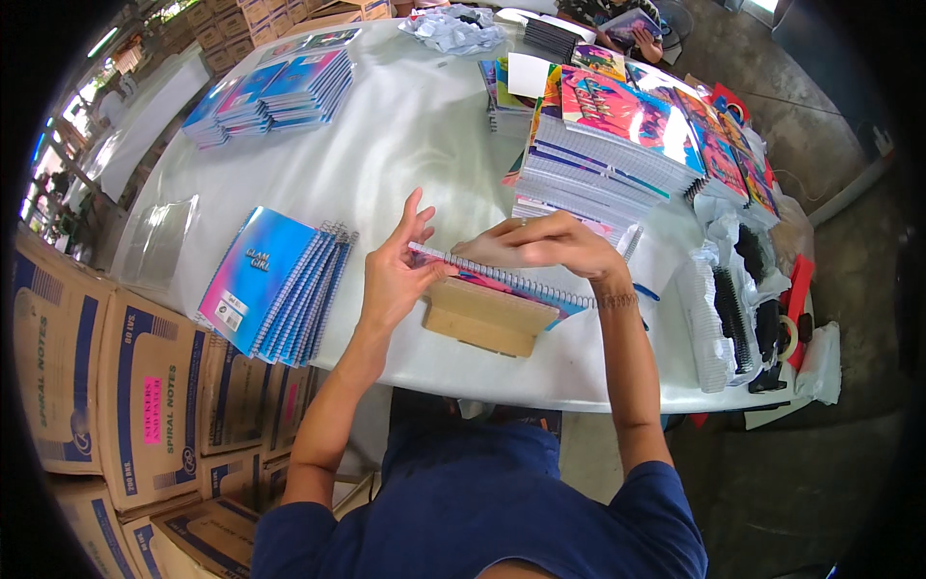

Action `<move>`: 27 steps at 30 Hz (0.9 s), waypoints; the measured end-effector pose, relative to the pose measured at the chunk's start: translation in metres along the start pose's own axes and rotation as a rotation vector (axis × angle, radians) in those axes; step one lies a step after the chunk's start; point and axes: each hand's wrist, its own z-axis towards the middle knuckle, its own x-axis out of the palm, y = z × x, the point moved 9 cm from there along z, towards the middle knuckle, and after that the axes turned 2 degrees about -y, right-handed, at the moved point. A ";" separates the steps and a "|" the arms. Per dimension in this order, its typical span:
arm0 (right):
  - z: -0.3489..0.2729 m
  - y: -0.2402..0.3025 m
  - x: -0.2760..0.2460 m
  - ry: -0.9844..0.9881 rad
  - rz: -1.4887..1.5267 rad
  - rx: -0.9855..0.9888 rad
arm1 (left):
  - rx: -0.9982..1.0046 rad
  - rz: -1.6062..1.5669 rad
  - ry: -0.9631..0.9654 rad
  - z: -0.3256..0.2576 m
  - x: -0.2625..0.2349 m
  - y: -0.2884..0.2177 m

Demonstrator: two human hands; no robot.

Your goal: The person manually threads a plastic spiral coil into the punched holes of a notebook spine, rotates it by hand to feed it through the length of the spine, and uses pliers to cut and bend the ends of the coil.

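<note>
A spiral notebook [521, 281] stands tilted before me, its wire coil along the top edge. Below the coil a brown cardboard sheet [482, 323] faces me, with some pink and blue cover showing. My left hand [397, 265] grips the notebook's left end, thumb on the near side and fingers raised behind. My right hand [559, 243] is bent over the coil; its fingertips are smeared by motion, so I cannot tell whether they grip anything. To the left lies a fanned stack of blue and pink spiral notebooks [265, 280].
Tall stacks of colourful notebooks [608, 135] stand at the back right, beside a box of black coils [723, 299]. More notebooks [275, 92] sit at the far left. Cartons [145, 386] crowd the table's left side. Another person's hand [648, 43] shows at the far edge.
</note>
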 end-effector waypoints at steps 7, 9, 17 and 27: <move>0.010 -0.007 0.000 0.035 0.046 0.083 | 0.042 -0.069 -0.051 0.000 -0.005 -0.002; 0.012 -0.008 0.003 0.023 -0.024 0.105 | 0.055 -0.079 -0.053 0.000 -0.005 -0.001; 0.020 -0.019 -0.005 -0.073 -0.118 0.158 | -0.033 -0.107 -0.067 -0.002 -0.008 -0.001; 0.011 -0.030 -0.009 -0.093 -0.237 0.203 | -0.008 -0.160 0.148 0.007 -0.005 0.012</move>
